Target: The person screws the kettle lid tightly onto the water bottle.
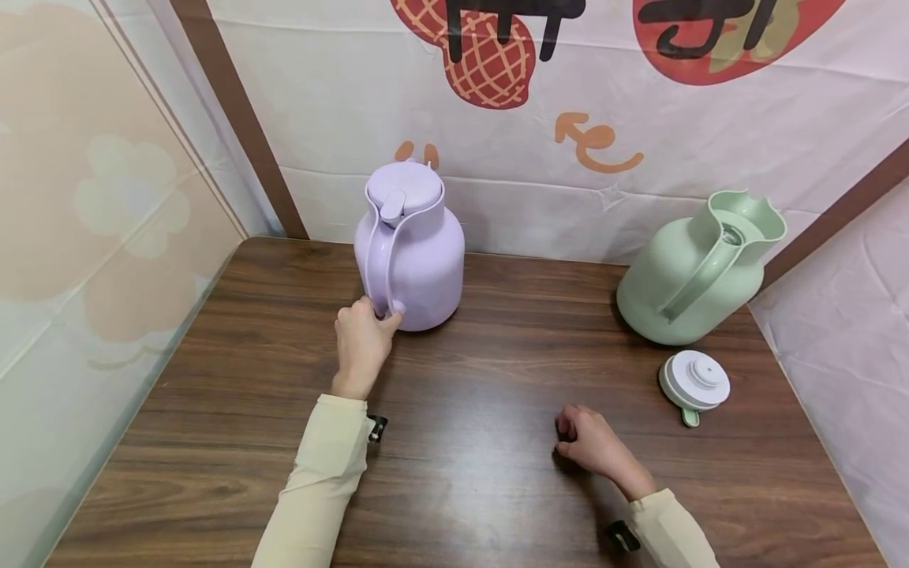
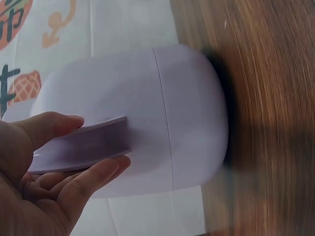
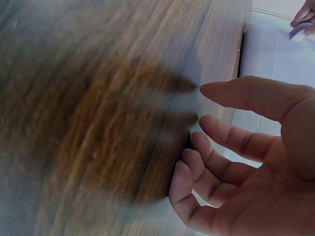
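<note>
A lilac thermos jug (image 1: 435, 272) with its lid on stands upright at the back of the table, left of the middle. My left hand (image 1: 362, 341) pinches the lower part of its handle (image 2: 93, 140), with the thumb on one side and the fingers on the other in the left wrist view. My right hand (image 1: 595, 443) is at the table's surface, right of the middle. Its fingers are loosely bent and hold nothing; in the right wrist view the thumb and index fingertips (image 3: 210, 125) are apart.
A green thermos jug (image 1: 660, 280) without its lid stands at the back right, its top uncovered. In front of it a white and green lid (image 1: 699, 379) lies upside down on the wooden table (image 1: 469, 418). Printed cloth walls (image 1: 525, 150) enclose the back and sides.
</note>
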### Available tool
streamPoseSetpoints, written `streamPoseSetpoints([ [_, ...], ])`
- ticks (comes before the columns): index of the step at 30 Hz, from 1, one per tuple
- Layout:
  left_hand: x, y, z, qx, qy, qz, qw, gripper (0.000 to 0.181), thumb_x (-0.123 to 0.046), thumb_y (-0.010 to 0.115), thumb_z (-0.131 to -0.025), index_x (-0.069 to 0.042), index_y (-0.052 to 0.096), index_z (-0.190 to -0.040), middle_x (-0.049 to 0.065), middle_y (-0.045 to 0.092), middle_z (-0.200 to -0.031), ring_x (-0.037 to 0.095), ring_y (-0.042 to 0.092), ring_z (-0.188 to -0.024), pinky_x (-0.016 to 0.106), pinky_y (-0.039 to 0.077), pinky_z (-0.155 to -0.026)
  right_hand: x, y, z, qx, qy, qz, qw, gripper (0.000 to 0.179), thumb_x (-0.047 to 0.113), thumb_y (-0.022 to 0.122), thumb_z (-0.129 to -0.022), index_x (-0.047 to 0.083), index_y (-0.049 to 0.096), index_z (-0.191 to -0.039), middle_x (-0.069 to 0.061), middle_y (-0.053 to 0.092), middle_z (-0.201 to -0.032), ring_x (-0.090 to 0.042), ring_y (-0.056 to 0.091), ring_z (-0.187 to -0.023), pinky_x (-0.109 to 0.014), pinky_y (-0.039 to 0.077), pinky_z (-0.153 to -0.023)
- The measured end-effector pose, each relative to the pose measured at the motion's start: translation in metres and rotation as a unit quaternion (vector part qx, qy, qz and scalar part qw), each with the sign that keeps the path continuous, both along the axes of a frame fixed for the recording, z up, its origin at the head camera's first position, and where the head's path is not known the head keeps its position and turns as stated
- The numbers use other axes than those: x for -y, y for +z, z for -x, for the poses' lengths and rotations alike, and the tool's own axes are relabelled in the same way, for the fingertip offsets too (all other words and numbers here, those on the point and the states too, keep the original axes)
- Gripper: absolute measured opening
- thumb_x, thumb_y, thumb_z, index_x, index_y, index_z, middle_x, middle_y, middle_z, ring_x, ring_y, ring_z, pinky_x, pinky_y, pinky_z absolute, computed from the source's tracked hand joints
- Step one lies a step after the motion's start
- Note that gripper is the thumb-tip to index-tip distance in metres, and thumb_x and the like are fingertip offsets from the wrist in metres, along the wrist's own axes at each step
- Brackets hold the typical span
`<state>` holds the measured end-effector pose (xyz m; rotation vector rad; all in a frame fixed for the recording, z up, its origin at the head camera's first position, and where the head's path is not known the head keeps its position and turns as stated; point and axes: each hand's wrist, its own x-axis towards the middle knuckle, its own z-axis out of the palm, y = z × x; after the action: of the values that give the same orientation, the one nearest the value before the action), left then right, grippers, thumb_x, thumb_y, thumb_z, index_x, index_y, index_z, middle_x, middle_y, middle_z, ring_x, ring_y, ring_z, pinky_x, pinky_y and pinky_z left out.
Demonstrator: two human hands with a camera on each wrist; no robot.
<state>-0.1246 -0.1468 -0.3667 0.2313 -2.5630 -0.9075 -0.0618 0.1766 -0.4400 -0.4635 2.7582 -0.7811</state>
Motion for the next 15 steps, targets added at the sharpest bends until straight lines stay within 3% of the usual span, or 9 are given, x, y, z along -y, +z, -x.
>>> streamPoseSetpoints([
  [9, 0.018, 0.000, 0.005, -0.003, 0.024, -0.005, 0.9997, 0.031, -0.017, 0.068, -0.076, 0.004, 0.052, -0.058, 0.021, 0.052, -0.056, 0.045, 0.054, -0.060, 0.049, 0.041, -0.062, -0.001, 0.002, 0.002, 0.010, 0.004, -0.002, 0.9999, 0.021, 0.002, 0.070, -0.066, 0.007, 0.051, -0.073, -0.001, 0.044, -0.066, -0.013, 0.042, -0.060, -0.030, 0.037, -0.057],
  [15, 0.031, -0.001, 0.009, 0.005, 0.029, -0.009, 0.9995, 0.031, -0.016, 0.068, -0.076, 0.004, 0.053, -0.059, 0.020, 0.053, -0.056, 0.043, 0.054, -0.061, 0.049, 0.040, -0.061, -0.001, 0.002, 0.002, 0.016, 0.005, -0.003, 0.9999, 0.021, 0.002, 0.070, -0.067, 0.008, 0.051, -0.073, -0.001, 0.044, -0.066, -0.013, 0.042, -0.060, -0.030, 0.036, -0.057],
])
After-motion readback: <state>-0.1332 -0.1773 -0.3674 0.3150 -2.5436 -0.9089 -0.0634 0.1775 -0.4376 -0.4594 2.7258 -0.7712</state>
